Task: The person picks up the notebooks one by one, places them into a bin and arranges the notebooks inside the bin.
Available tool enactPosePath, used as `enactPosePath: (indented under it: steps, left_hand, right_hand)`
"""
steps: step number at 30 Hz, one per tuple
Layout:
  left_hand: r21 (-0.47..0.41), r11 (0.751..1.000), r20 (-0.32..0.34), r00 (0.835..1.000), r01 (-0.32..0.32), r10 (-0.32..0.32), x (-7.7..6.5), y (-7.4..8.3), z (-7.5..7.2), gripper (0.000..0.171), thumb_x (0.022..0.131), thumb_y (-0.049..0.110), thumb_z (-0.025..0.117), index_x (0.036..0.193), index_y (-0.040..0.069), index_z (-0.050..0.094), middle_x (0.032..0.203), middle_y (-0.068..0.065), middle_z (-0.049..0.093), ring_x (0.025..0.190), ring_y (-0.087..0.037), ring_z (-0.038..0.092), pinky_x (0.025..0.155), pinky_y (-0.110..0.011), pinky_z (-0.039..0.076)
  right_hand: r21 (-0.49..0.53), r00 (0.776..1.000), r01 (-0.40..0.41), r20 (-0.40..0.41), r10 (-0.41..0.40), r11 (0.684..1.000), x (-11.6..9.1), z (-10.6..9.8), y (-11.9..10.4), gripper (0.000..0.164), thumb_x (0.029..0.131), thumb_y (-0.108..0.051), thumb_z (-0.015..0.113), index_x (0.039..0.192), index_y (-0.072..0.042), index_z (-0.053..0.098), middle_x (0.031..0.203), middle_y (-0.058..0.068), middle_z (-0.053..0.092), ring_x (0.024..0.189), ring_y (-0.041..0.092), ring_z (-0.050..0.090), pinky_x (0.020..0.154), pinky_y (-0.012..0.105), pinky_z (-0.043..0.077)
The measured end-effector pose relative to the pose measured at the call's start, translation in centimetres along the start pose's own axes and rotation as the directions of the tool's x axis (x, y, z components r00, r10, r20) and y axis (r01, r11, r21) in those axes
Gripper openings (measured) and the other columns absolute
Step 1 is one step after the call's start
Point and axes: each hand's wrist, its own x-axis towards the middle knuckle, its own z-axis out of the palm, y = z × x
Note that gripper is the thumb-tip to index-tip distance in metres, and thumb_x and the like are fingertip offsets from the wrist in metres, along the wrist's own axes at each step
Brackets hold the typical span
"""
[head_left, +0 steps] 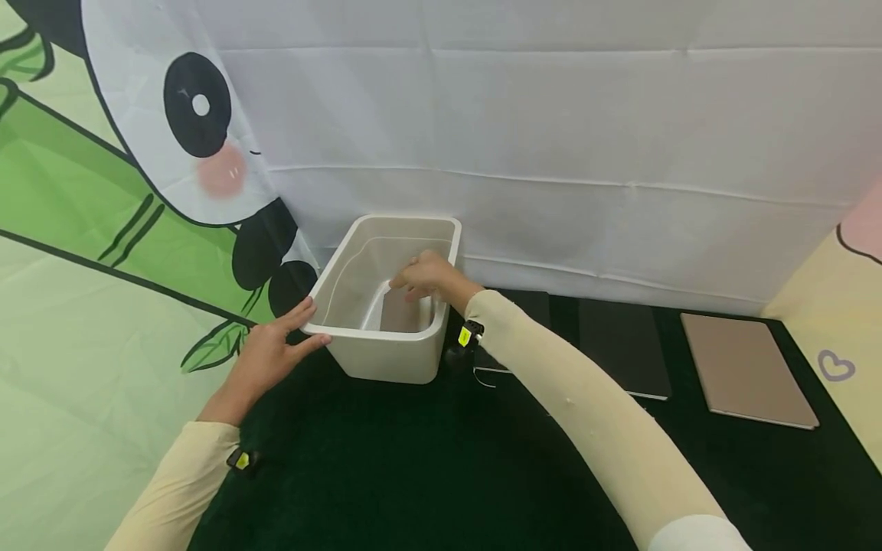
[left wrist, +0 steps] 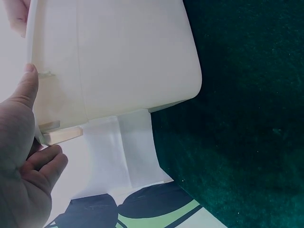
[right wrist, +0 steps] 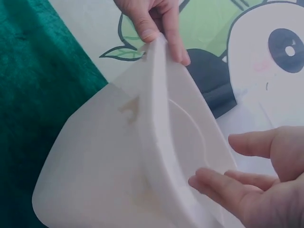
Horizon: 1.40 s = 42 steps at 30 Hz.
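Observation:
A cream plastic bin (head_left: pixel 386 358) stands upright on the dark green cloth, near the back wall. At its front left corner my left hand (head_left: pixel 269 360) grips the rim, thumb on the front side and fingers on the left side. My right hand (head_left: pixel 432 274) reaches over the right rim into the bin. In the right wrist view its thumb and fingers (right wrist: pixel 221 187) are apart with nothing between them. Below that hand, a taupe flat piece like a notebook (head_left: pixel 400 315) lies inside the bin; its far part is hidden by the hand.
Right of the bin lie a black notebook (head_left: pixel 527 304), partly under my right forearm, another dark notebook (head_left: pixel 623 348) and a taupe notebook (head_left: pixel 747 367). A white cloth wall (head_left: pixel 551 153) rises behind, and a panda-print cloth (head_left: pixel 124 184) stands at the left.

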Motion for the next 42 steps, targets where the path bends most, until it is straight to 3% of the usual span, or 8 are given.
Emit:
enactPosePath:
  steps: [6, 10, 15, 23, 27, 33, 38, 42]
  left_hand:
    - [0.000, 1.000, -0.012, 1.000, -0.009, 0.009, 0.1, 0.0, 0.1, 0.068, 0.092, 0.038, 0.077, 0.146, 0.004, 0.054, 0.156, -0.013, 0.046, 0.127, -0.046, 0.058, 0.095, -0.064, 0.051]
    - [-0.005, 1.000, -0.012, 1.000, -0.016, 0.016, 0.1, 0.1, 0.0, 0.068, 0.092, 0.038, 0.077, 0.147, 0.004, 0.054, 0.156, -0.014, 0.046, 0.127, -0.047, 0.058, 0.094, -0.064, 0.052]
    - [-0.008, 1.000, -0.021, 1.000, -0.017, 0.017, -0.1, 0.2, 0.0, 0.068, 0.091, 0.037, 0.078, 0.146, 0.004, 0.054, 0.155, -0.014, 0.047, 0.126, -0.046, 0.059, 0.094, -0.064, 0.052]
    - [-0.021, 1.000, -0.016, 1.000, -0.005, 0.005, -0.1, 0.0, -0.2, 0.069, 0.092, 0.038, 0.077, 0.147, 0.005, 0.054, 0.156, -0.014, 0.046, 0.128, -0.048, 0.057, 0.095, -0.066, 0.050]
    - [-0.020, 1.000, -0.008, 1.000, -0.001, 0.001, -0.1, -0.3, -0.1, 0.070, 0.092, 0.039, 0.077, 0.148, 0.005, 0.053, 0.156, -0.014, 0.045, 0.129, -0.048, 0.055, 0.096, -0.067, 0.049]
    - [-0.017, 1.000, 0.002, 1.000, 0.016, -0.016, -0.1, -0.4, -0.1, 0.072, 0.092, 0.042, 0.076, 0.149, 0.006, 0.051, 0.157, -0.014, 0.044, 0.131, -0.049, 0.052, 0.098, -0.068, 0.047]
    - [-0.012, 1.000, -0.003, 1.000, 0.018, -0.018, -0.3, -0.4, -0.1, 0.072, 0.092, 0.040, 0.077, 0.149, 0.006, 0.050, 0.157, -0.014, 0.044, 0.130, -0.049, 0.054, 0.097, -0.067, 0.048]
    - [-0.020, 1.000, -0.001, 1.000, 0.018, -0.018, -0.3, -0.2, 0.0, 0.072, 0.092, 0.040, 0.077, 0.150, 0.006, 0.050, 0.157, -0.014, 0.045, 0.130, -0.049, 0.054, 0.097, -0.067, 0.048]
  right_hand:
    - [-0.066, 0.996, 0.061, 0.062, -0.057, 0.996, -1.6, -2.0, -0.6, 0.045, 0.096, -0.011, 0.070, 0.138, 0.002, 0.059, 0.136, 0.017, 0.062, 0.121, 0.034, 0.064, 0.096, 0.039, 0.057]
    - [-0.154, 0.979, 0.191, 0.101, -0.177, 0.969, -3.4, -3.9, -0.7, 0.046, 0.097, -0.024, 0.072, 0.140, -0.008, 0.062, 0.132, 0.010, 0.068, 0.118, 0.027, 0.068, 0.092, 0.037, 0.059]
    - [-0.183, 0.951, 0.305, 0.117, -0.287, 0.935, -6.1, -6.3, -0.6, 0.054, 0.097, -0.031, 0.073, 0.145, -0.012, 0.058, 0.138, 0.007, 0.066, 0.124, 0.022, 0.063, 0.101, 0.042, 0.055]
    - [-0.353, 0.893, 0.431, 0.038, -0.448, 0.830, -10.1, -10.6, 0.6, 0.058, 0.097, -0.037, 0.069, 0.149, -0.017, 0.054, 0.149, 0.009, 0.057, 0.135, 0.026, 0.056, 0.108, 0.048, 0.048]
    - [-0.454, 0.863, 0.450, -0.001, -0.506, 0.769, -12.1, -12.7, 2.2, 0.059, 0.096, -0.040, 0.070, 0.150, -0.022, 0.053, 0.151, 0.004, 0.055, 0.136, 0.024, 0.055, 0.107, 0.049, 0.049]
    - [-0.525, 0.828, 0.467, -0.021, -0.560, 0.711, -14.6, -16.2, 5.2, 0.057, 0.098, -0.034, 0.070, 0.151, -0.024, 0.051, 0.156, -0.001, 0.049, 0.138, 0.025, 0.054, 0.107, 0.049, 0.049]
    - [-0.583, 0.817, 0.432, -0.070, -0.573, 0.688, -16.8, -19.4, 8.6, 0.058, 0.097, -0.027, 0.073, 0.151, -0.027, 0.051, 0.156, 0.001, 0.049, 0.135, 0.030, 0.056, 0.107, 0.049, 0.049]
    - [-0.621, 0.823, 0.363, -0.136, -0.551, 0.695, -18.9, -21.7, 11.4, 0.060, 0.094, -0.024, 0.076, 0.149, -0.027, 0.054, 0.154, 0.007, 0.051, 0.128, 0.039, 0.060, 0.103, 0.059, 0.049]
